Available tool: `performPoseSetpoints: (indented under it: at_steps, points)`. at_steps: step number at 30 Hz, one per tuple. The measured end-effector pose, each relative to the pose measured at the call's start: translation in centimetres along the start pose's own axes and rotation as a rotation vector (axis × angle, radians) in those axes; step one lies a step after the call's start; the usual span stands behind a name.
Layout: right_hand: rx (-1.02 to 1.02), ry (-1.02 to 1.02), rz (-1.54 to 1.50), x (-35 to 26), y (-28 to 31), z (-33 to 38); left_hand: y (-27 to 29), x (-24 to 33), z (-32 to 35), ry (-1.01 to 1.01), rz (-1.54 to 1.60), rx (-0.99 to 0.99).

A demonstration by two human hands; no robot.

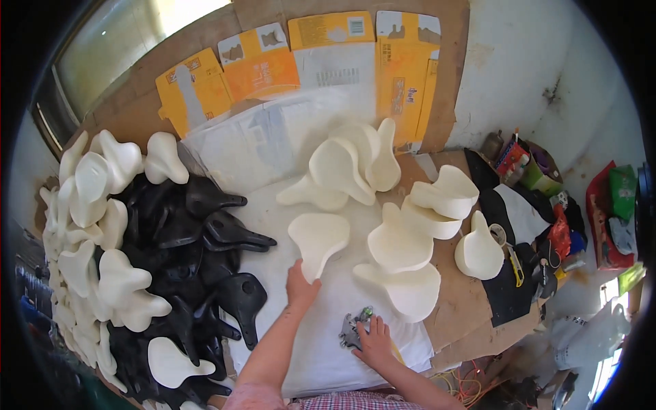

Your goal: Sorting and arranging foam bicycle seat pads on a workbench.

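My left hand [301, 285] grips the narrow nose of a cream foam bicycle saddle pad [318, 236], its wide end pointing away from me over the white sheet. Lower right, my right hand [375, 342] has its fingers stretched out and apart. It lies against a small grey metal tool with a green part [353, 329], which its fingers partly hide; the tool's exact kind does not show. Beyond the held pad leans a cluster of similar cream saddle pads [335, 164]. More cream pads [403, 239] overlap to its right.
Black saddle shells [240, 301] and cream pads [123, 277] are heaped on the left. At right lie a yellow box cutter [514, 265], a tape roll [497, 235] and black material [509, 294]. Flattened yellow cartons [406, 82] line the back. Coloured cords [465, 383] hang near the front edge.
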State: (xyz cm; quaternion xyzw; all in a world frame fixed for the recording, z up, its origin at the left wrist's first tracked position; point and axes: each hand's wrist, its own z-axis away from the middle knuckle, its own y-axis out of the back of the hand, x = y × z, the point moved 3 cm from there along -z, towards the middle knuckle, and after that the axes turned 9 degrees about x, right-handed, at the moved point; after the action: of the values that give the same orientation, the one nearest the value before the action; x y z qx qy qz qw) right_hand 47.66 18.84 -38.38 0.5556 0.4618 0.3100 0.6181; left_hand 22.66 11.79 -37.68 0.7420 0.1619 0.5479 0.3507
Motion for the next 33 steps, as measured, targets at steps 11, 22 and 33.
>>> performPoseSetpoints:
  at_steps: [11,22,33]
  points:
    - [0.158,-0.036,0.000,-0.3,0.9,0.0,8.0,-7.8,-5.0,0.137,0.040,0.038]
    - [-0.097,-0.217,-0.761,5.4,8.4,-1.2,0.2,-6.5,2.0,0.754,0.487,-0.161]
    - [-0.265,-0.062,-0.935,2.4,27.6,1.7,6.2,-4.5,1.6,0.471,0.592,-0.065]
